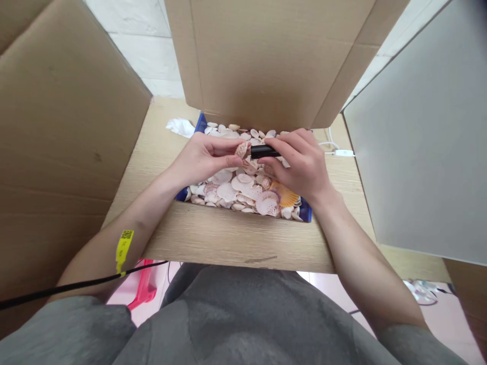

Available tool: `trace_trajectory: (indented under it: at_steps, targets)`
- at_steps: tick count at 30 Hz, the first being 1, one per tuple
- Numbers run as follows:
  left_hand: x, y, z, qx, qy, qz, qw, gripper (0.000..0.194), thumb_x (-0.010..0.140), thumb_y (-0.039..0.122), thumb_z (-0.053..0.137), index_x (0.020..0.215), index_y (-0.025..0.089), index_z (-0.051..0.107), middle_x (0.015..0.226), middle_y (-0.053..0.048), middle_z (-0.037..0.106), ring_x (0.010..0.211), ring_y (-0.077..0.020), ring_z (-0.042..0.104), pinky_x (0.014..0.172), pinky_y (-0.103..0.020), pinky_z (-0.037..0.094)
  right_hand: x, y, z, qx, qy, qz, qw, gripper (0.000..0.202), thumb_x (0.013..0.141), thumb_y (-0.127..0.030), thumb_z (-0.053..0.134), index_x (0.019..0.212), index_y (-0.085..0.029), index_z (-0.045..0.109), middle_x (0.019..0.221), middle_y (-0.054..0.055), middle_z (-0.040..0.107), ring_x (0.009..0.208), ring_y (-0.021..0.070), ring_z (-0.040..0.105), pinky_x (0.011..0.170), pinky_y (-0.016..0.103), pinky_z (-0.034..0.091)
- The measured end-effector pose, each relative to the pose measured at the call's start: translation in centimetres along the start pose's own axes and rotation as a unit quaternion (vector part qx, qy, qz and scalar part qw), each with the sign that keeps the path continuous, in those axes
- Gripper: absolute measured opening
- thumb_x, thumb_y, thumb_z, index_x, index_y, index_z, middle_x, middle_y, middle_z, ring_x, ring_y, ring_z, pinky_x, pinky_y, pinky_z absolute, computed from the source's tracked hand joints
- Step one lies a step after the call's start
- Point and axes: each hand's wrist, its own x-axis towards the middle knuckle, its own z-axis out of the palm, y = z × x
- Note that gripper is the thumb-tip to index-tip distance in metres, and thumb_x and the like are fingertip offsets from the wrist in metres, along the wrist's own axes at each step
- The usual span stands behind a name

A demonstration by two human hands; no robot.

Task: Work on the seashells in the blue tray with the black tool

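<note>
My left hand pinches a small speckled shell between thumb and fingertips above the box. In my right hand is a short black cylinder, held level, its end pointing at the shell and very close to it; whether the two touch I cannot tell. The cylinder's far end is hidden by the fingers, and its kind is not clear. Beneath both hands sits a shallow blue-edged box filled with seashells, mostly white and pinkish. A large orange scallop shell lies near its front right corner.
Cardboard panels stand at the left and back, with a pale grey panel at the right. Crumpled white plastic lies left of the box on the wooden tabletop. A white cable piece lies on the right.
</note>
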Motion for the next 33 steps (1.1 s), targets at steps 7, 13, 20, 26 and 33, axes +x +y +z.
trace_trajectory:
  at_steps: [7,13,20,26,33]
  targets:
    - [0.16,-0.64,0.05,0.009,0.043,0.016,0.999,0.033,0.077,0.037,0.076,0.107,0.020,0.076,0.101,-0.004,0.076,0.095,-0.0228,0.071,0.089,-0.037,0.057,-0.03,0.21,-0.12,-0.011,0.035,0.046,0.998,0.032,0.090,-0.045,0.054,0.108,-0.021,0.064,0.100,0.007,0.068,0.093,0.0223,0.057,0.082,0.039,0.043]
    - [0.36,-0.86,-0.20,-0.016,0.050,0.004,0.999,0.036,0.076,0.041,0.076,0.106,0.019,0.076,0.104,-0.006,0.075,0.089,-0.0196,0.071,0.085,-0.034,0.058,0.05,0.08,-0.17,-0.026,0.057,0.075,0.995,0.029,0.089,-0.044,0.056,0.105,-0.021,0.065,0.097,0.006,0.069,0.090,0.0217,0.058,0.081,0.039,0.044]
    - [0.38,-0.45,-0.01,-0.040,0.077,-0.014,0.996,0.032,0.074,0.042,0.078,0.097,0.019,0.078,0.107,-0.006,0.075,0.088,-0.0198,0.071,0.085,-0.036,0.060,0.15,-0.04,-0.23,-0.018,0.061,0.069,0.996,0.029,0.089,-0.044,0.057,0.102,-0.020,0.066,0.095,0.006,0.069,0.088,0.0205,0.058,0.080,0.037,0.045]
    - [0.38,-0.48,-0.11,-0.049,0.068,-0.012,0.996,0.029,0.074,0.040,0.078,0.095,0.020,0.079,0.104,-0.005,0.075,0.085,-0.0190,0.071,0.084,-0.035,0.060,0.20,0.00,-0.19,0.004,0.046,0.071,0.996,0.029,0.090,-0.045,0.056,0.104,-0.022,0.065,0.097,0.006,0.068,0.091,0.0208,0.058,0.082,0.037,0.045]
    - [0.39,-0.21,-0.08,-0.020,0.062,-0.024,0.998,0.032,0.074,0.041,0.078,0.098,0.020,0.078,0.105,-0.006,0.075,0.084,-0.0183,0.071,0.083,-0.033,0.059,0.19,0.01,-0.12,-0.008,0.044,0.055,0.997,0.032,0.090,-0.047,0.055,0.105,-0.021,0.065,0.098,0.007,0.068,0.090,0.0206,0.058,0.080,0.036,0.043]
